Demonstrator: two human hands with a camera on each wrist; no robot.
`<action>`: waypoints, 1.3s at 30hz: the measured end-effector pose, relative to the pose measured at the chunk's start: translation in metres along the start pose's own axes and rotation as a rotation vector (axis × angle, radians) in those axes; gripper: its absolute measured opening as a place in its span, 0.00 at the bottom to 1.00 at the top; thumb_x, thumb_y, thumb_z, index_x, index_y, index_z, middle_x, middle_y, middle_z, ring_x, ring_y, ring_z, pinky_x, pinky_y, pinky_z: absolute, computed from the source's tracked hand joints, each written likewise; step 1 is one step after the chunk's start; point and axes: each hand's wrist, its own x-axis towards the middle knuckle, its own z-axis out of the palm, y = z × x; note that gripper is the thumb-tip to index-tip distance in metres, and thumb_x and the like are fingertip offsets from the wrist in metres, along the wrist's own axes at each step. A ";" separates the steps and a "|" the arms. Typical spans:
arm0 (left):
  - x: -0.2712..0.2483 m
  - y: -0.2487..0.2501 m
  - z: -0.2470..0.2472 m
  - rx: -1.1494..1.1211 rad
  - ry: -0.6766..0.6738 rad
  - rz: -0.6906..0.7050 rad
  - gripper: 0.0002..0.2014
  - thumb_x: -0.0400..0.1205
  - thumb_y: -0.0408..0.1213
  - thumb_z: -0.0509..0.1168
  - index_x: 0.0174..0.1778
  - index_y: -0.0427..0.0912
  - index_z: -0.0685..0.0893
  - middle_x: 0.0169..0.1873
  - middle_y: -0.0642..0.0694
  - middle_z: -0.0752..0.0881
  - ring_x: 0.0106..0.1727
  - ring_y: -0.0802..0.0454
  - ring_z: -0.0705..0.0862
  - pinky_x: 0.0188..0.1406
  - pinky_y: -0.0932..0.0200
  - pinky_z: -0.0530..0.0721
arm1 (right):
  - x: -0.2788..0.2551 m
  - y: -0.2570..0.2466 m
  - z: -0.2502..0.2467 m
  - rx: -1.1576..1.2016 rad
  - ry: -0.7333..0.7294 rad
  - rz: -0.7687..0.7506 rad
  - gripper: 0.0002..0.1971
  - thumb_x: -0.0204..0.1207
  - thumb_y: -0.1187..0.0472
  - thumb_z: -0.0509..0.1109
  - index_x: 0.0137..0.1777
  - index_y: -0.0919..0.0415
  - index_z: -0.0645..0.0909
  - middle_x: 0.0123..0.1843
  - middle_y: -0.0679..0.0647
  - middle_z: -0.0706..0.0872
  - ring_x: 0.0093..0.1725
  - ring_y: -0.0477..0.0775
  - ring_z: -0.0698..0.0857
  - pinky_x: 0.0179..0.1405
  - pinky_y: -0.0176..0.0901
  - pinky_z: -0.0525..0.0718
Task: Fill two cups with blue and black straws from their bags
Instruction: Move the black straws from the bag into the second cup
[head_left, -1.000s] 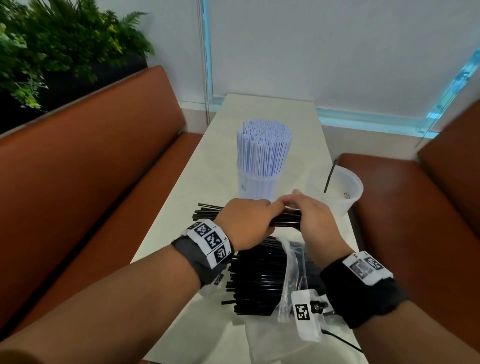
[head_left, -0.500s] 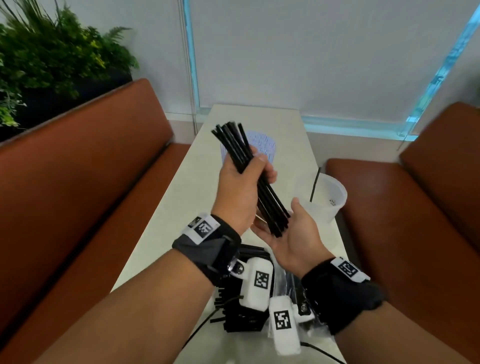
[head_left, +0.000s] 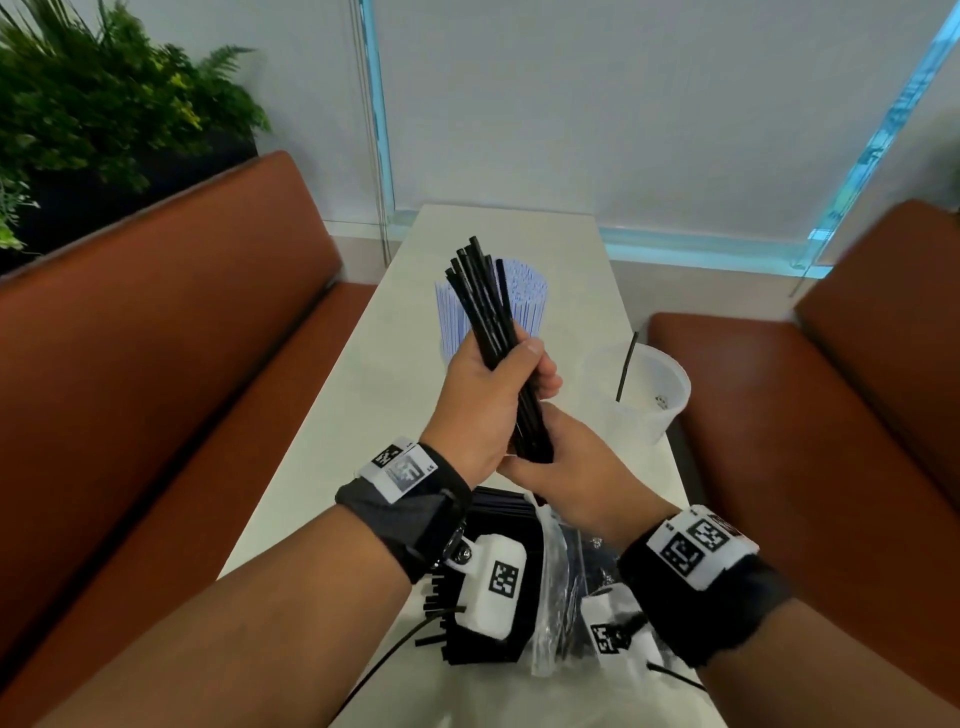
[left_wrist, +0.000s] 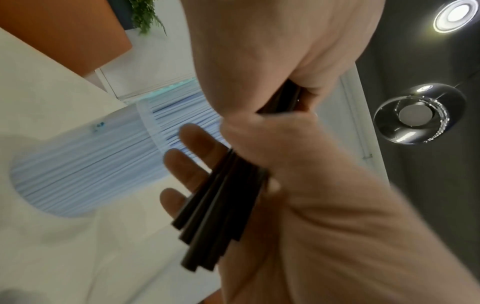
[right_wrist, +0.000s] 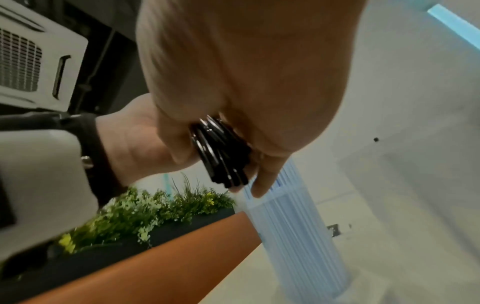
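Observation:
My left hand (head_left: 493, 395) grips a bundle of black straws (head_left: 483, 296) around its middle and holds it nearly upright above the table. My right hand (head_left: 571, 467) lies under the bundle with straight fingers (left_wrist: 192, 164), the straws' lower ends (right_wrist: 221, 152) against its palm. Behind the bundle stands a clear cup packed with blue straws (head_left: 524, 301). A second clear cup (head_left: 654, 395) at the table's right edge holds one black straw (head_left: 626, 366). More black straws (head_left: 498, 512) lie in a clear bag (head_left: 556, 597) under my wrists.
The narrow white table (head_left: 519, 228) runs away from me to a window wall. Brown bench seats flank it on the left (head_left: 156, 338) and right (head_left: 779, 441). A green plant (head_left: 104, 104) stands behind the left bench.
The bundle rose from the bag and turned from lying flat to nearly upright in my left hand. My right hand let go of it and moved under its lower ends.

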 end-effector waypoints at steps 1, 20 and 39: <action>-0.002 -0.001 0.001 0.002 -0.022 -0.013 0.06 0.86 0.26 0.64 0.46 0.40 0.78 0.32 0.43 0.85 0.34 0.46 0.86 0.41 0.54 0.87 | 0.000 0.001 0.002 -0.052 0.007 0.010 0.11 0.74 0.49 0.76 0.48 0.52 0.79 0.36 0.50 0.85 0.36 0.49 0.82 0.38 0.47 0.81; 0.015 0.019 0.000 -0.167 -0.004 -0.047 0.06 0.85 0.38 0.69 0.42 0.48 0.82 0.27 0.48 0.79 0.30 0.51 0.79 0.40 0.53 0.87 | 0.007 0.021 0.000 -0.185 0.119 0.203 0.18 0.75 0.43 0.73 0.42 0.56 0.73 0.31 0.46 0.78 0.30 0.48 0.79 0.38 0.61 0.85; 0.063 0.042 -0.019 0.105 0.267 0.301 0.14 0.76 0.52 0.73 0.41 0.47 0.79 0.24 0.52 0.80 0.27 0.50 0.80 0.34 0.53 0.84 | 0.022 0.064 -0.053 -0.898 0.097 0.225 0.08 0.89 0.51 0.59 0.47 0.49 0.71 0.43 0.48 0.73 0.44 0.59 0.81 0.42 0.51 0.77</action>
